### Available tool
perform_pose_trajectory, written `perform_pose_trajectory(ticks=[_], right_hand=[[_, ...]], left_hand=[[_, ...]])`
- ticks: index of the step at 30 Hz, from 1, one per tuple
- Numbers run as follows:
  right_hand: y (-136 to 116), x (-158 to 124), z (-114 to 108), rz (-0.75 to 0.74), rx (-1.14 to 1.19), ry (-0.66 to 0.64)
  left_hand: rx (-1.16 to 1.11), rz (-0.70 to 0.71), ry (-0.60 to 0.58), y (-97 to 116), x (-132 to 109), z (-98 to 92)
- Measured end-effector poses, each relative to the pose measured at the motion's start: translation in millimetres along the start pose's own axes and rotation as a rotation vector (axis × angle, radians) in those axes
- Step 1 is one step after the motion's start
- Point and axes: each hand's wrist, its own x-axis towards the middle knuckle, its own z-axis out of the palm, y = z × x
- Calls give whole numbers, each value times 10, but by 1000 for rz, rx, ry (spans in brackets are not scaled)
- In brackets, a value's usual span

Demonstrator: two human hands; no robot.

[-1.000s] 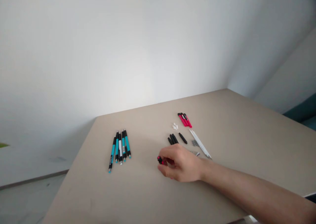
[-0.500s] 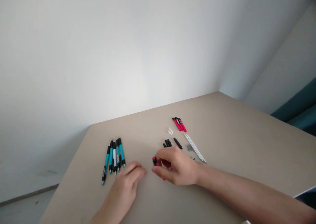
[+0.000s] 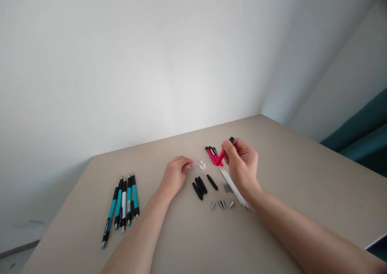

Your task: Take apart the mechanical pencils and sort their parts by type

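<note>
My right hand pinches a pink pen barrel with a black top, tilted over the other pink pen barrels lying on the table. My left hand is closed at the fingertips, with a small white piece showing at them. Just right of those fingers lie several small white plastic parts. Nearer to me are several black pen grips, one of them set apart. White pen refills lie in a bundle below my right hand.
Small metal springs lie beside the refills, and several silver cone tips lie closer to me. Assembled pens, mostly blue and black, form a row on the left. A wall borders the table at the back.
My right hand has moved up and right with the pink barrel. My left hand has reached forward to the white parts and now pinches a small piece. The view has shifted slightly.
</note>
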Motion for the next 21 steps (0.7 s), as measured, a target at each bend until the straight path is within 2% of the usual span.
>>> perform_pose_trajectory(ticks=[3,6,8,11,15,21], right_hand=[[45,95,-20,51,-112,-19],[132,157,-40,16,-353,-87],[188,180,-51,-62,-546,-184],[242,197,-69,-166,-753,-398],[270,201,-84,-154,-978,-593],[288,187,-58,-161,-1089,-686]], left_hand=[[-28,25,-24,9,-12,-28],[-43,50,-37,26,-8,-33],[-47,61,-41,37,-4,-29],[-46,67,-49,44,-3,-26],[-25,58,-55,42,-5,-20],[44,27,-40,30,10,4]])
